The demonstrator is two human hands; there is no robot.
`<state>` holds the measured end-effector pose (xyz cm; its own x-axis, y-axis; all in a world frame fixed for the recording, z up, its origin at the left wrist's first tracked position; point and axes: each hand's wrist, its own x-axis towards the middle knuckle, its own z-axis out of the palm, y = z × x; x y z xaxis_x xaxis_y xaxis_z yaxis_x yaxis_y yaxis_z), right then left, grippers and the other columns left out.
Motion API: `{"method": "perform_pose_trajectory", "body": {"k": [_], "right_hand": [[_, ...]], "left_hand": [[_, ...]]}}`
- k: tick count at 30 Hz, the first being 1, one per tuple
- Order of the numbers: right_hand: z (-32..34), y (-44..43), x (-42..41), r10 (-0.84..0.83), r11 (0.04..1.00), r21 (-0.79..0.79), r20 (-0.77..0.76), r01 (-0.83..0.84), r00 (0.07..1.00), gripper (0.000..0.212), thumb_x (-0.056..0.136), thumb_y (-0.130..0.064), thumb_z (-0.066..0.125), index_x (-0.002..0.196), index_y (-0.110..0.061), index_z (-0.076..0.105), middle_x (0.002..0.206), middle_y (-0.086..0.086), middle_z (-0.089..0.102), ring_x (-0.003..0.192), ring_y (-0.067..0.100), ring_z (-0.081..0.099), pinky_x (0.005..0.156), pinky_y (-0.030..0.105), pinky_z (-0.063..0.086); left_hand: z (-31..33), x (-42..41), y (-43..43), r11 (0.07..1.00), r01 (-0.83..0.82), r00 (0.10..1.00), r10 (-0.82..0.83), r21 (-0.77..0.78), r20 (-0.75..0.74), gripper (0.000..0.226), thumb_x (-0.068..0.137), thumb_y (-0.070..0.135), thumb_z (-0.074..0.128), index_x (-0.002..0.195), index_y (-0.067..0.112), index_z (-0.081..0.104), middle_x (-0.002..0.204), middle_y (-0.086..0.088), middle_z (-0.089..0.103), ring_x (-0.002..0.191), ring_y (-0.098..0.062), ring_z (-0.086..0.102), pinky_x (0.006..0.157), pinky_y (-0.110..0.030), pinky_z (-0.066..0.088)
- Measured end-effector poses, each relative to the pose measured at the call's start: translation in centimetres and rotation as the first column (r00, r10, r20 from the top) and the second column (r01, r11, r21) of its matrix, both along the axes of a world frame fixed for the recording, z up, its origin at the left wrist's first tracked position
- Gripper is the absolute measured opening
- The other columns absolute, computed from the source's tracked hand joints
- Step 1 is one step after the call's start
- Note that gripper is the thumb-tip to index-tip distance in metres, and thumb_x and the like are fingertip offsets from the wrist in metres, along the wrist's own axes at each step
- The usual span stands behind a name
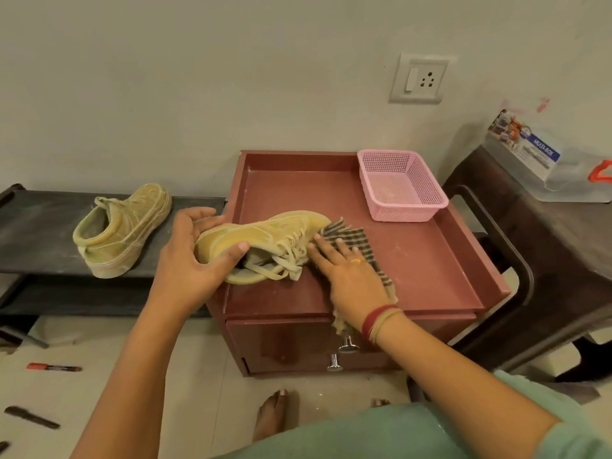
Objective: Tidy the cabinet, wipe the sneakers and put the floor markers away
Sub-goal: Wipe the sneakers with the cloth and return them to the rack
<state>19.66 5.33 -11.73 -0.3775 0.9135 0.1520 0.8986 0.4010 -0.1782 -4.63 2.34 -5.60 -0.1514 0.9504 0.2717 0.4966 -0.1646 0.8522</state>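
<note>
2 hands (195, 260) (351, 276), 2 sneakers (122, 233) (265, 231), 3 mkrs (53, 367) (31, 417) (3, 447), 1 cloth (351, 234).

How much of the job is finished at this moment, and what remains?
Done: nothing is clearly finished. In hand: the left hand grips one sneaker on the cabinet while the right hand presses a striped cloth against it. Left: the second sneaker waits on the shelf, and markers lie on the floor.

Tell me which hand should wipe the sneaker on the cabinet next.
Probably right. The right hand presses the cloth beside the toe of the sneaker; the left hand grips the heel, steadying it.
</note>
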Motion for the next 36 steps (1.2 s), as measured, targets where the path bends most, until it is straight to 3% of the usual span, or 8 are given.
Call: {"method": "perform_pose_trajectory", "body": {"k": [7,13,15,19,22,28,33,36], "right_hand": [[0.7,-0.9,-0.7,-0.021,1.000,-0.027,-0.533,0.008,0.846,0.072,0.083,0.007,0.039,0.148,-0.019,0.022,0.154,-0.001,0.023,0.141,0.010,0.020,0.116,0.023,0.011],[-0.5,0.1,0.4,0.065,0.998,-0.012,0.019,-0.065,0.998,0.083,0.082,0.008,0.041,0.149,-0.023,0.003,0.158,-0.002,0.002,0.144,0.020,0.013,0.117,0.031,0.012],[-0.1,0.5,1.5,-0.057,0.996,-0.071,-0.073,0.052,0.996,0.074,0.083,0.008,0.039,0.148,-0.022,0.019,0.157,-0.001,0.014,0.141,0.020,0.024,0.115,0.028,0.018],[2.5,1.7,2.4,-0.365,0.925,-0.214,-0.730,0.314,0.578,0.057,0.088,0.010,0.039,0.137,-0.018,0.045,0.143,0.002,0.042,0.133,0.017,0.039,0.106,0.014,0.024],[5.2,1.4,0.8,-0.220,0.952,-0.131,-0.920,0.276,0.325,0.058,0.089,0.012,0.039,0.137,-0.021,0.043,0.137,-0.008,0.045,0.129,0.008,0.042,0.109,0.026,0.034],[5.8,-1.0,-6.2,0.229,0.943,-0.026,-0.674,-0.332,0.702,0.061,0.085,0.000,0.041,0.137,-0.033,0.042,0.149,-0.015,0.028,0.142,0.009,0.013,0.117,0.045,0.000],[3.5,0.3,-5.2,0.033,0.970,-0.165,-0.638,-0.179,0.769,0.043,0.087,-0.058,0.034,0.119,-0.077,0.014,0.152,-0.026,0.006,0.141,0.004,-0.009,0.112,0.060,0.001],[1.8,0.6,-4.1,-0.075,0.976,-0.191,-0.739,-0.102,0.669,0.048,0.088,-0.062,0.035,0.120,-0.077,0.003,0.154,-0.020,0.004,0.144,0.011,0.002,0.113,0.058,0.012]], "left_hand": [[0.1,0.2,0.1,1.000,-0.011,1.000,0.011,0.004,0.016,0.073,0.058,0.065,0.063,0.121,0.035,0.040,0.108,0.032,0.054,0.106,0.011,0.051,0.092,-0.029,0.044],[-0.1,0.2,0.0,1.000,-0.016,1.000,0.015,0.014,0.005,0.071,0.058,0.065,0.064,0.118,0.035,0.042,0.110,0.028,0.055,0.107,0.012,0.052,0.089,-0.020,0.041],[-0.1,0.3,0.0,1.000,-0.018,1.000,0.018,0.018,0.006,0.071,0.059,0.066,0.064,0.118,0.035,0.042,0.109,0.028,0.055,0.106,0.013,0.051,0.088,-0.017,0.040],[-0.1,0.1,0.0,1.000,0.002,1.000,-0.002,0.021,0.017,0.072,0.059,0.065,0.065,0.120,0.035,0.042,0.111,0.029,0.055,0.108,0.012,0.052,0.089,-0.019,0.041],[-0.1,0.1,-0.2,1.000,0.015,1.000,-0.016,0.026,0.011,0.075,0.058,0.066,0.066,0.122,0.035,0.041,0.114,0.028,0.055,0.110,0.013,0.051,0.088,-0.016,0.039],[-0.2,0.2,-0.6,0.998,0.043,0.999,-0.044,0.042,0.008,0.079,0.057,0.064,0.067,0.125,0.033,0.040,0.117,0.025,0.055,0.110,0.015,0.050,0.086,-0.010,0.039],[-0.3,0.2,-0.6,0.998,0.036,0.999,-0.036,0.042,0.000,0.078,0.057,0.065,0.067,0.124,0.035,0.039,0.117,0.024,0.055,0.110,0.018,0.048,0.087,-0.011,0.037],[-0.2,0.3,-0.4,0.999,0.029,0.999,-0.030,0.037,0.012,0.077,0.058,0.065,0.067,0.123,0.034,0.041,0.115,0.026,0.056,0.109,0.017,0.049,0.088,-0.012,0.037]]}}
